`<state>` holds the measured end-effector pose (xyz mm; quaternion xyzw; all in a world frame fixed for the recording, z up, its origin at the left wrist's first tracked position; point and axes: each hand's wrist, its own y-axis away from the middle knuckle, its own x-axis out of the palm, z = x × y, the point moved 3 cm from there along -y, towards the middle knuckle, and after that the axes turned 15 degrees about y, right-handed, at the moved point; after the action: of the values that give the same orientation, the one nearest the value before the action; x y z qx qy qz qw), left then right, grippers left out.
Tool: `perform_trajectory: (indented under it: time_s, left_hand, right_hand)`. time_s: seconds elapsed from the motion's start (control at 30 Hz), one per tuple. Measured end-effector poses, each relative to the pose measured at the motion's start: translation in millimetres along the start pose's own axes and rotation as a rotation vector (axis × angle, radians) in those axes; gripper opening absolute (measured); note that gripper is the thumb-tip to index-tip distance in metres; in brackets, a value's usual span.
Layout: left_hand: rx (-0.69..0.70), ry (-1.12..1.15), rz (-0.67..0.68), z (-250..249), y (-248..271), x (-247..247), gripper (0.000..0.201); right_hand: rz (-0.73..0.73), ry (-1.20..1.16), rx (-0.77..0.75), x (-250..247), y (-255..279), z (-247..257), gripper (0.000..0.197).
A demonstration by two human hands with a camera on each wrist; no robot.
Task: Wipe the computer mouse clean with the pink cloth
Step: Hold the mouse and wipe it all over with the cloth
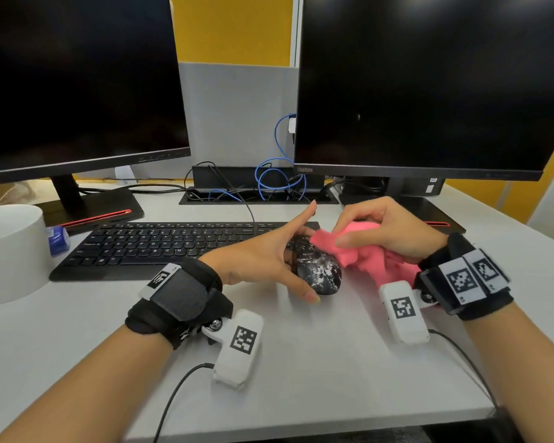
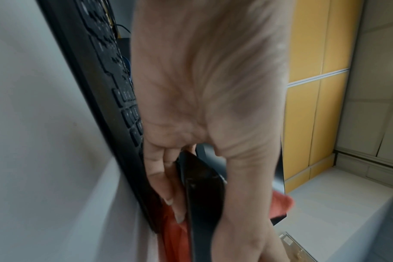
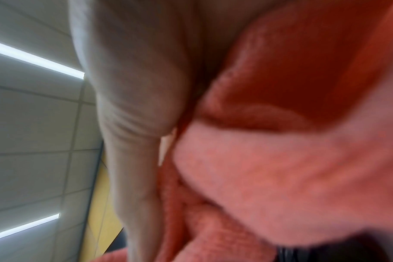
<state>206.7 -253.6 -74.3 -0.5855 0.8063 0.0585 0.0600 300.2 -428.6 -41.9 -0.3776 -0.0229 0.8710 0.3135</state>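
Observation:
A black computer mouse point(image 1: 319, 271) speckled with white lies on the grey desk point(image 1: 317, 362), just right of the keyboard. My left hand point(image 1: 279, 263) grips it, thumb on the near side, other fingers on the far side, index finger pointing up. My right hand point(image 1: 381, 227) holds the bunched pink cloth point(image 1: 365, 254) against the mouse's right side. The left wrist view has my fingers point(image 2: 166, 177) curled on the dark mouse point(image 2: 202, 187), with cloth point(image 2: 175, 239) below. Blurred cloth point(image 3: 280, 159) under my right hand point(image 3: 135, 106) fills the right wrist view.
A black keyboard point(image 1: 173, 244) lies left of the mouse. Two dark monitors point(image 1: 77, 81) point(image 1: 429, 84) stand behind, with cables point(image 1: 269, 180) in a tray between them. A white round container point(image 1: 10, 251) and a small blue object point(image 1: 58, 239) sit at the far left.

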Motion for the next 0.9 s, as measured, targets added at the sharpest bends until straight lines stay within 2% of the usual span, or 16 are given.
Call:
perform_trajectory:
  time_s: [0.07,0.1,0.2,0.23,0.33,0.47,0.57,0.67,0.77,0.87,0.9]
  left_hand:
    - [-0.01,0.004,0.01,1,1,1,0.132]
    - [-0.016,0.01,0.015,1,1,1,0.132]
    - [-0.006,0.042,0.035,0,0,1,0.132]
    - [0.0,0.045,0.044,0,1,1,0.132]
    - [0.003,0.032,0.078,0,2,4,0.135]
    - [0.017,0.057,0.111,0,2,6,0.138]
    - [0.017,0.064,0.118,-2,3,7,0.138]
    - [0.021,0.064,0.133,-2,3,7,0.137]
    - [0.016,0.058,0.122,-2,3,6,0.137]
    - [0.016,0.071,0.129,-2,3,6,0.137]
    - [0.016,0.073,0.122,-1,3,6,0.138]
  right_hand:
    - [0.089,0.035,0.001,10,1,2,0.019]
    - [0.086,0.048,-0.005,10,0,2,0.02]
    - [-0.073,-0.016,-0.007,-1,-2,-1,0.02]
    - [-0.075,-0.017,0.002,-3,-2,-2,0.02]
    - [0.042,0.073,-0.001,-1,0,-3,0.021]
    - [-0.107,-0.022,0.028,-12,0,-3,0.021]
    - [-0.045,0.074,0.036,-9,0,-5,0.022]
    - [-0.115,0.016,0.058,-13,0,-8,0.021]
    - [-0.004,0.088,0.042,-9,1,-6,0.025]
    - [-0.128,0.022,0.05,-13,-1,-9,0.021]
    - [-0.113,0.025,0.054,-13,-1,-10,0.021]
